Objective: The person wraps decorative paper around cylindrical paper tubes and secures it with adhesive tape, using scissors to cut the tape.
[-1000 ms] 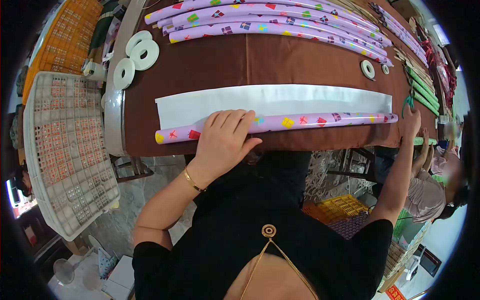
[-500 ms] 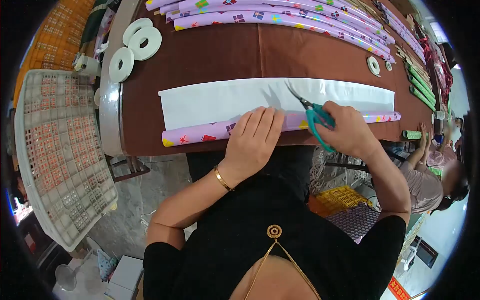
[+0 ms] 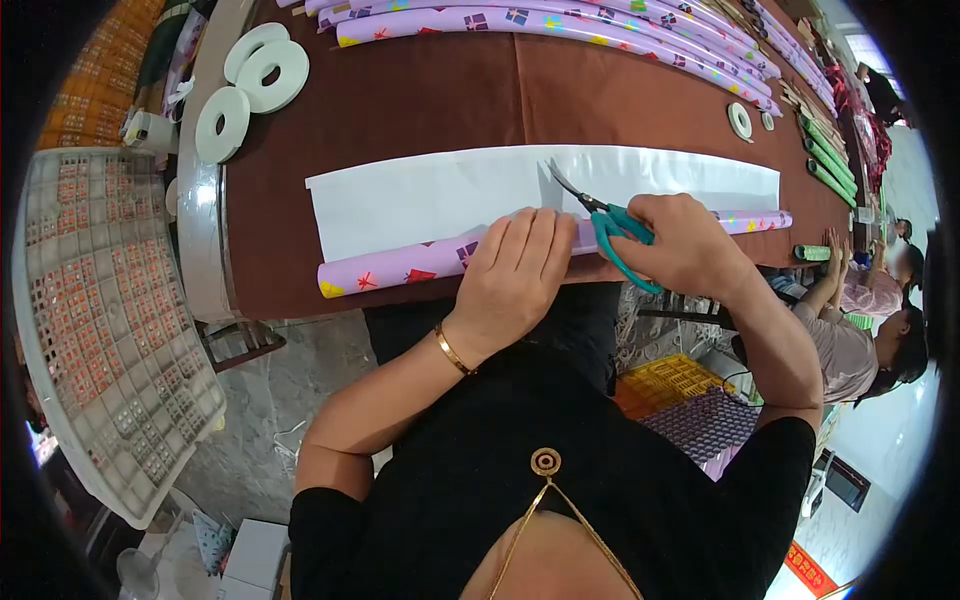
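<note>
Two hands work on our long brown table (image 3: 450,100): left hand (image 3: 515,275) lies flat on the purple patterned paper roll (image 3: 400,268) at the near edge, right hand (image 3: 685,245) clamps teal-handled scissors (image 3: 600,220); grey tiled floor (image 3: 270,400) below.

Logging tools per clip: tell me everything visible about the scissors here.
The scissors have teal handles that look like plastic and slim, pointed metal blades. The right hand grips the handles, hiding part of them. The blades stand slightly open, pointing up and left over the white paper sheet, casting a shadow on it; whether the tips touch the paper cannot be told. They sit just beyond the purple patterned roll, which the left hand presses down on the brown table.
</note>
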Action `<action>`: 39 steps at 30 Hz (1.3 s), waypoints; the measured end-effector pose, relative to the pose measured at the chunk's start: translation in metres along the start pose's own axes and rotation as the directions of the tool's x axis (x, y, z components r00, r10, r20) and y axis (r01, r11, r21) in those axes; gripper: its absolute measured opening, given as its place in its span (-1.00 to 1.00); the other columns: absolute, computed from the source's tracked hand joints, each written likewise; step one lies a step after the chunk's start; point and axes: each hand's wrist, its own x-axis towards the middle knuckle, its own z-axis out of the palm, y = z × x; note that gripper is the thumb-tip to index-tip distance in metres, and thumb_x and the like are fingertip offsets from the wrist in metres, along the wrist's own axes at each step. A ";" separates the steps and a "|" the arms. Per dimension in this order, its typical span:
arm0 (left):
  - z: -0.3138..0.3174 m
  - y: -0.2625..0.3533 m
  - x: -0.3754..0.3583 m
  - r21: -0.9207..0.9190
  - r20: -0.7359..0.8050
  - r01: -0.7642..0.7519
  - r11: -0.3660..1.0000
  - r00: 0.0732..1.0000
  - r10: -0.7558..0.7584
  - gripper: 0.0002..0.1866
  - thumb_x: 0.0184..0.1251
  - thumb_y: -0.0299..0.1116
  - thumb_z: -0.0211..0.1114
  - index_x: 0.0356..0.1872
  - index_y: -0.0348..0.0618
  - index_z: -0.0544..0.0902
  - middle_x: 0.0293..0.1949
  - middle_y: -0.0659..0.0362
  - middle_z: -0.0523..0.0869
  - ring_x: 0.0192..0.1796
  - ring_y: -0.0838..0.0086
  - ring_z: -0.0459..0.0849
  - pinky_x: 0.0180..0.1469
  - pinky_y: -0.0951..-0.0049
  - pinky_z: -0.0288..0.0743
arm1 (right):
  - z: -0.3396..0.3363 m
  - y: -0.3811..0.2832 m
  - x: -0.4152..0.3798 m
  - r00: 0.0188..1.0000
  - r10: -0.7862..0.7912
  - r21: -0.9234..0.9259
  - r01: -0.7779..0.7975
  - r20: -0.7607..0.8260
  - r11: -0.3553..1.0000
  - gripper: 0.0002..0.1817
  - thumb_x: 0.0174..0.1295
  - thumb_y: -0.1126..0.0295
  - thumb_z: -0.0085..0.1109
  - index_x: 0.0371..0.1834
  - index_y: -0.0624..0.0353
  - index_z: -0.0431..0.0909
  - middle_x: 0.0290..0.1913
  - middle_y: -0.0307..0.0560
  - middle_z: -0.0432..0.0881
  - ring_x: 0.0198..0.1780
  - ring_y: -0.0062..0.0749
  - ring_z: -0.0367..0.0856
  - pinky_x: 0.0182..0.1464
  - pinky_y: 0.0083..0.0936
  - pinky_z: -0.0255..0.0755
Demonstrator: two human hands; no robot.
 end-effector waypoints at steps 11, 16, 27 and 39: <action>0.000 0.000 0.001 -0.004 -0.009 0.006 1.000 1.000 -0.006 -0.62 0.28 -0.32 0.27 0.11 -0.18 0.60 0.03 0.16 0.63 0.09 0.35 0.61 0.20 0.29 0.42 | -0.001 -0.004 0.001 0.999 0.027 0.085 -0.029 0.022 0.996 -0.45 0.16 0.03 0.28 -0.61 0.41 0.51 -0.73 0.05 0.45 -0.65 -0.34 0.46 -0.50 -0.34 0.34; 0.001 0.000 0.000 -0.004 -0.022 0.015 1.000 1.000 -0.015 -0.63 0.28 -0.31 0.28 0.09 -0.18 0.61 0.01 0.17 0.64 0.08 0.36 0.61 0.19 0.31 0.41 | -0.001 -0.007 0.001 0.998 0.048 0.096 -0.050 0.028 0.994 -0.45 0.16 0.03 0.28 -0.62 0.40 0.51 -0.75 0.01 0.44 -0.66 -0.42 0.44 -0.52 -0.36 0.32; 0.000 0.000 0.004 -0.019 -0.015 0.029 0.999 0.999 -0.029 -0.63 0.26 -0.32 0.30 0.08 -0.18 0.61 -0.03 0.17 0.64 0.04 0.36 0.62 0.16 0.32 0.42 | 0.007 -0.010 0.000 0.997 0.003 0.020 -0.002 -0.072 1.000 -0.52 0.13 0.09 0.25 -0.56 0.41 0.51 -0.62 0.29 0.48 -0.51 0.22 0.52 -0.41 -0.14 0.38; 0.000 0.000 0.005 -0.044 -0.007 0.028 0.999 1.000 -0.029 -0.63 0.24 -0.34 0.30 0.07 -0.20 0.61 -0.04 0.15 0.64 0.03 0.35 0.62 0.15 0.31 0.43 | 0.005 -0.014 0.000 0.971 -0.209 -0.061 0.203 -0.119 0.977 -0.53 0.15 0.11 0.23 -0.55 0.41 0.50 -0.60 0.33 0.47 -0.46 0.29 0.52 -0.41 -0.09 0.38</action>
